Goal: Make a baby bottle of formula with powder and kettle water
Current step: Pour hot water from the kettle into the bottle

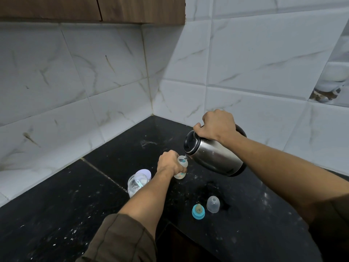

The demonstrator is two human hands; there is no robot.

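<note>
Stainless steel catches the light on a kettle [215, 157] tipped steeply forward over a black speckled stone counter [75, 205], its black lid facing left and its spout lowered to the open mouth of a baby bottle [181, 168]. A person's right hand [217, 126] is wrapped tight around the kettle's black handle from above. The left hand [169, 163] is closed around the bottle, fingers circling its body. The bottle is small, clear and uncapped, standing on the counter near the tiled corner, a faint coloured print showing near its base below the fingers; whether water is flowing cannot be made out. Just left of that forearm stands an open clear jar [137, 184] with a pale blue scoop [140, 184] inside, and a round white lid [144, 173] lies touching it behind. Nearer the camera, to the right of the forearm, a teal screw ring with its teat [198, 211] sits upright beside a clear domed cap [213, 204], the two close together but apart from the bottle. White marbled tiles [94, 72] line both walls under a wooden cabinet [94, 8]. Rolled brown sleeves [120, 239] cover both upper arms.
</note>
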